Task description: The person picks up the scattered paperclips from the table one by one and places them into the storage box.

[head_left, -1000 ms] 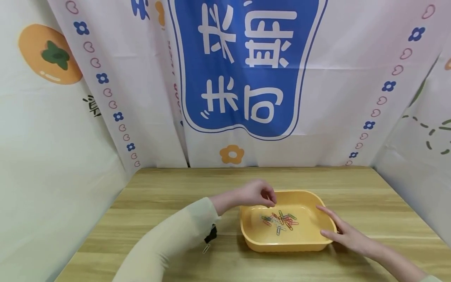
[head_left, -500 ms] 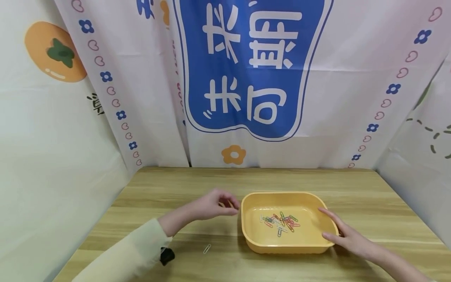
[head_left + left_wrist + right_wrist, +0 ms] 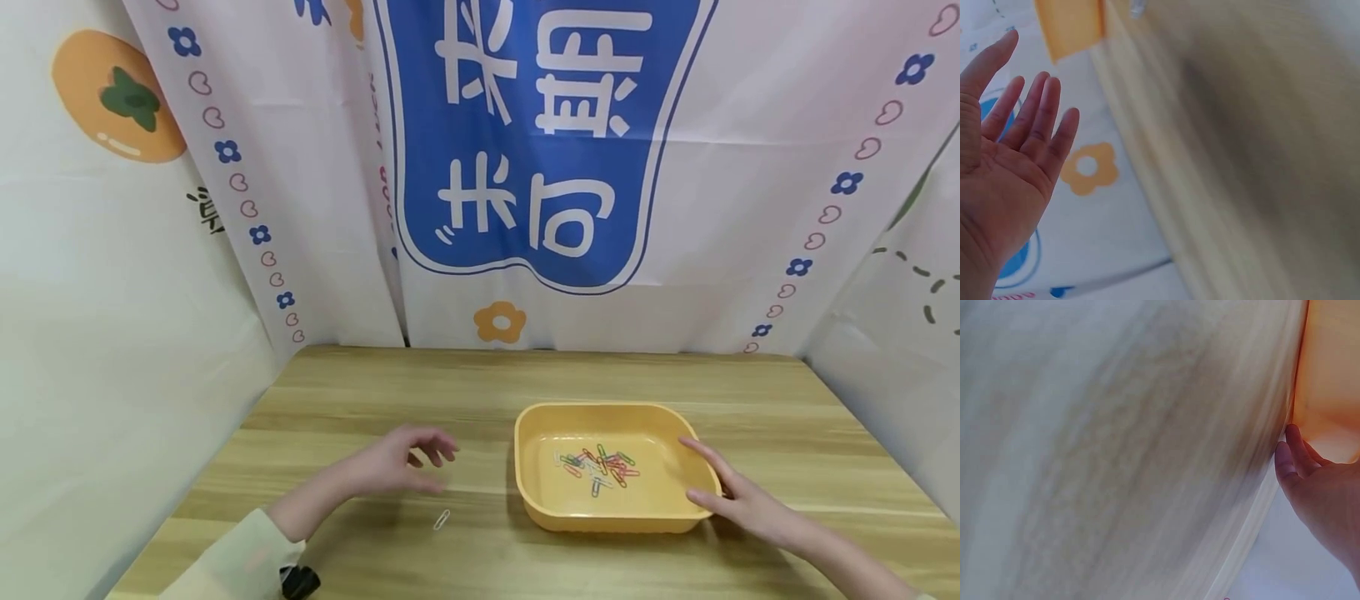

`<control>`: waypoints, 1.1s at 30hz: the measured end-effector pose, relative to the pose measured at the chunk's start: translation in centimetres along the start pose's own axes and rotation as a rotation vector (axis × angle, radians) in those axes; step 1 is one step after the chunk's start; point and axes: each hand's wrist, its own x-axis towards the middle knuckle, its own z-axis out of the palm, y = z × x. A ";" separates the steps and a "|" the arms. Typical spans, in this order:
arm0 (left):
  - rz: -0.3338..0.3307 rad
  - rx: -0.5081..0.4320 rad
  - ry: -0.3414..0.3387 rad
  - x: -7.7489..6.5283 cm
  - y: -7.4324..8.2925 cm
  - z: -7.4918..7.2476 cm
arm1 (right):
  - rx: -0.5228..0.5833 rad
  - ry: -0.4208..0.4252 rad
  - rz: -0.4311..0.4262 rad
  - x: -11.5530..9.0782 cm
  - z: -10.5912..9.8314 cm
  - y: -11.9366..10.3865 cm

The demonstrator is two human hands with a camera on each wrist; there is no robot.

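Note:
My left hand (image 3: 397, 461) hovers over the table left of a white paper clip (image 3: 442, 519), with its fingers loosely bent and nothing in it. In the left wrist view the palm of this hand (image 3: 1013, 169) shows bare, fingers spread. A yellow plastic bin (image 3: 615, 525) stands right of the middle, holding a loose pile of coloured paper clips (image 3: 600, 468). At the bin's right end my right hand (image 3: 738, 500) grips the rim, index finger and thumb over the edge, other fingers against the outer wall. The right wrist view shows those fingers (image 3: 1297, 453) at the bin's side.
The wood-grain table (image 3: 360, 392) ends at a printed cloth backdrop (image 3: 442, 321) behind, with cloth walls on both sides. A black wrist strap piece (image 3: 300, 582) hangs below the left sleeve (image 3: 232, 567).
My left hand has moved from over the bin's left side leftward and down toward the lone paper clip, its fingers loosening. The right hand stays at the bin's rim.

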 end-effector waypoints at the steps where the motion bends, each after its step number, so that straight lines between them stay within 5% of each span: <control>1: -0.009 0.004 -0.006 -0.3 -0.4 0.0 | -0.004 0.001 0.004 0.0 0.0 0.0; 17: -0.030 0.045 -0.045 -2.5 -3.5 2.9 | 0.019 -0.001 -0.048 0.1 0.1 0.0; 26: -0.015 0.122 -0.034 -1.8 -3.3 3.7 | 0.055 -0.011 -0.064 0.1 0.2 0.1; 33: 0.046 0.095 -0.034 -0.9 -3.5 4.1 | 0.097 -0.027 -0.066 0.1 0.1 0.2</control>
